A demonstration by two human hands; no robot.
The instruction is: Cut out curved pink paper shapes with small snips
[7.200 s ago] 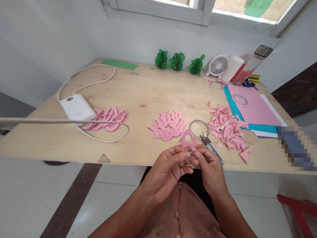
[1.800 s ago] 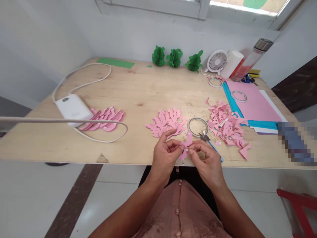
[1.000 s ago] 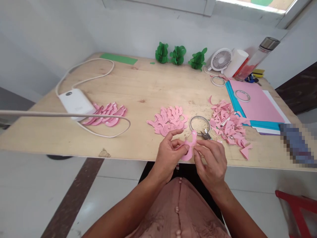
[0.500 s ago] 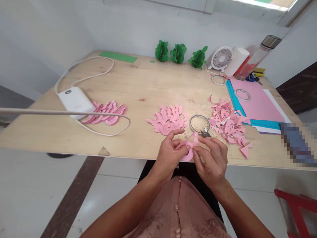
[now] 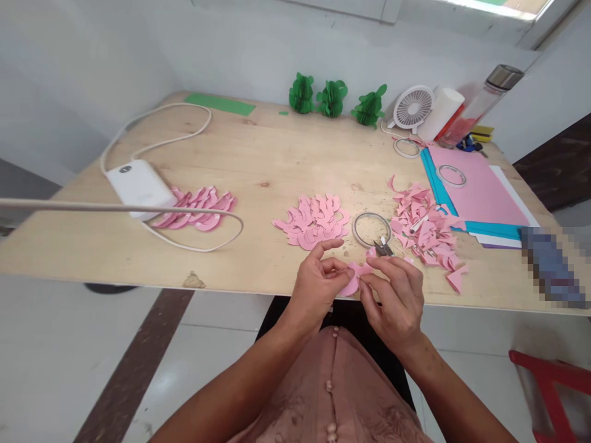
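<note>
Between my two hands, over the table's front edge, is a pink paper cutout [image 5: 349,287] with rounded ends. My left hand [image 5: 318,277] pinches its left side between thumb and fingers. On the other side my right hand [image 5: 394,292] grips it with thumb and index finger, hiding part of it. Just beyond my fingers lie a roll of tape [image 5: 354,230] and a small dark-bladed cutting tool [image 5: 383,247], partly covered by my right hand. A pile of curved pink cutouts [image 5: 314,221] rests beyond my left hand.
Pink paper scraps [image 5: 427,227] are heaped at right, beside coloured sheets [image 5: 489,197]. A white power bank [image 5: 141,184] with a looping cable sits left, by folded pink pieces [image 5: 207,206]. Green paper figures [image 5: 331,99], a fan [image 5: 414,107] and a bottle [image 5: 482,104] stand at the back.
The pink cutout has turned and bent between my fingers, so its upper end now leans right near the cutting tool. My hands have hardly moved.
</note>
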